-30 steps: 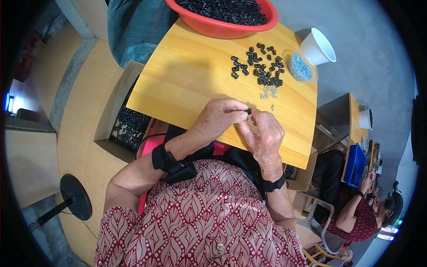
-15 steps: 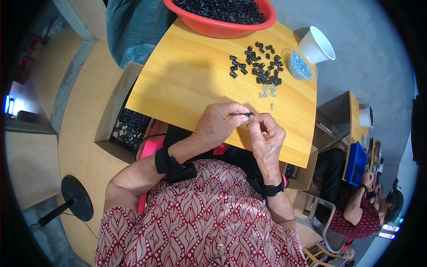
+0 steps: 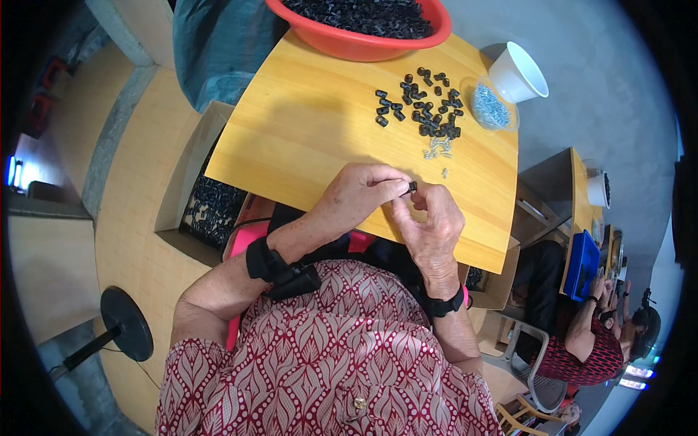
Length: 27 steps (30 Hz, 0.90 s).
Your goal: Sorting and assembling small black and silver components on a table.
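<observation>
**Small black part [image 3: 412, 187] between two hands above the near side of a worktop [image 3: 291, 149]**

A red basin [image 3: 356, 48], heaped with dark pieces [image 3: 356, 18], takes up the far edge of the worktop. To its right and nearer, loose black parts [image 3: 435, 131] lie scattered, some touching, others slightly apart. A small pile of silvery pieces [image 3: 438, 147] borders their near side, and one more lies alone, closer to the hands. A clear bowl [image 3: 515, 120] of silvery bits stands to the right of the loose parts; a white cup [image 3: 516, 73] overlaps its far rim in this view. Below the worktop, an open cardboard box [image 3: 173, 183] at the left contains more dark pieces, and a second box [image 3: 502, 282] shows at the right. Farther right, another person [image 3: 592, 352] sits near a blue tray [image 3: 582, 265].

The left hand [image 3: 356, 195] has its thumb and forefinger closed on the black part, which protrudes beyond the fingertips. The right hand [image 3: 438, 221] is curled, its forefinger close against the part and its thumb slightly apart, lower down; whether these fingers also grip it cannot be told.
</observation>
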### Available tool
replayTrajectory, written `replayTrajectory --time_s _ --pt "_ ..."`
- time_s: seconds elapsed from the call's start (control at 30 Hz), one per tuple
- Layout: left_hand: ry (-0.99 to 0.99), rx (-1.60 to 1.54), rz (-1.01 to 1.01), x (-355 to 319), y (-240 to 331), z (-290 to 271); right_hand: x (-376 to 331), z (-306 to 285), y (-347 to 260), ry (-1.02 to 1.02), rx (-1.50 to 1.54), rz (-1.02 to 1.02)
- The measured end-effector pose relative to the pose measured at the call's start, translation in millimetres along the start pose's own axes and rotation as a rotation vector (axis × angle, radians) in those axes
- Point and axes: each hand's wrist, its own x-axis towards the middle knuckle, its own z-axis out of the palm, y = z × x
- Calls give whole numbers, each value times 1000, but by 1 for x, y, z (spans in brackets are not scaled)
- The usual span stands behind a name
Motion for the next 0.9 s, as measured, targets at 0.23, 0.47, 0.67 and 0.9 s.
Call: replayTrajectory --time_s 0.23,0.47,0.67,0.9 --pt "-48 110 -4 -1 -1 -6 2 -2 -3 6 -12 -21" --pt "-45 46 -41 -2 -5 -5 3 -4 0 -40 -7 -95" --pt "-54 22 -25 -2 -10 -3 6 -3 7 -42 8 -162" --pt "-68 40 -27 -3 -5 -3 7 -2 7 -67 26 -176"
